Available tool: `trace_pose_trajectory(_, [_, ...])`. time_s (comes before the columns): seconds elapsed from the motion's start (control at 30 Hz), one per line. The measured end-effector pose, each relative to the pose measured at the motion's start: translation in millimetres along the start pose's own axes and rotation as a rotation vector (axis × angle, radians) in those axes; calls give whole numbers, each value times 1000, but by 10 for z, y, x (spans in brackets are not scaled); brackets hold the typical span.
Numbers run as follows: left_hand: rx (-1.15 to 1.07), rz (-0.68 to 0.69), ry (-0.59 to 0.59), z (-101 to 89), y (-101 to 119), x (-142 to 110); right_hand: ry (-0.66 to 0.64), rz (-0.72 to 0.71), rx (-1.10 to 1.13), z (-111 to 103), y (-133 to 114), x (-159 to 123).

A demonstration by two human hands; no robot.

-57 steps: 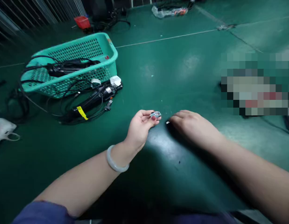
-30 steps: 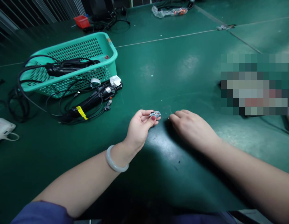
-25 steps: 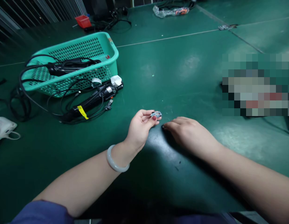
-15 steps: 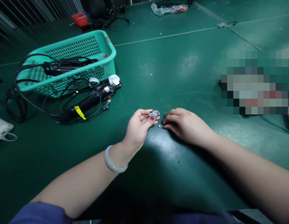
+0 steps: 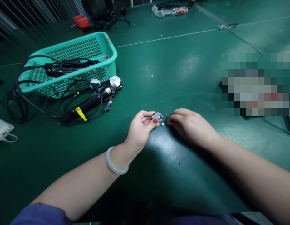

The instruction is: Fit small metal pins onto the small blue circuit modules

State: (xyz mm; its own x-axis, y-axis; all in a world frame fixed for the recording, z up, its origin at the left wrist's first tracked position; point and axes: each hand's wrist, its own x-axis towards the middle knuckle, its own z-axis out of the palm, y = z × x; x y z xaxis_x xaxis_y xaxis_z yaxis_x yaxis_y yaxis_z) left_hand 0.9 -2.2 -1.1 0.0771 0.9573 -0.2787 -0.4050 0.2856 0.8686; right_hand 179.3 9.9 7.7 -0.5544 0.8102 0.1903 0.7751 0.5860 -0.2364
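Note:
Between the thumb and fingers of my left hand [image 5: 140, 127] is a small circuit board [image 5: 157, 116] with light and orange parts on it. A pale bangle [image 5: 112, 162] circles that wrist. My right hand [image 5: 189, 123] rests low over the green table, its fingers curled together. Just left of its fingertips pokes out a small light-coloured strip [image 5: 164, 124], close below the board but apart from it. The fingers hide the strip's other end, so its kind cannot be made out.
A turquoise basket [image 5: 113, 64] holding black cabled devices stands at the left. Beside it lies a black handheld device [image 5: 88, 103] with a yellow label and cables. A white object with a loop [image 5: 3, 130] sits far left. A red bin [image 5: 81, 21] and a plastic-wrapped item [image 5: 163, 11] lie at the back.
My right hand has shifted slightly to the right, and more of the small strip shows at its fingertips. My left hand with the circuit board has barely moved.

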Motion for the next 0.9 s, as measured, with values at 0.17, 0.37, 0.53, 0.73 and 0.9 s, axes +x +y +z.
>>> trace_pose_trajectory(0.17, [41, 14, -69, 5, -7, -26, 290, 65, -12, -214, 55, -47])
trace_pose_trajectory(0.37, [74, -14, -131, 20, -32, -48, 287, -9, 87, -243, -159, -52])
trace_pose_trajectory(0.53, [82, -8, -148, 13, -56, -48, 279, -78, 78, -193, -182, -34])
trace_pose_trajectory(0.73, [67, -3, -146, 14, -48, -52, 230, -69, 41, -227, -186, -28])
trace_pose_trajectory(0.9, [47, -14, -137, 12, -30, -56, 289, -67, 43, -231, -191, -41])
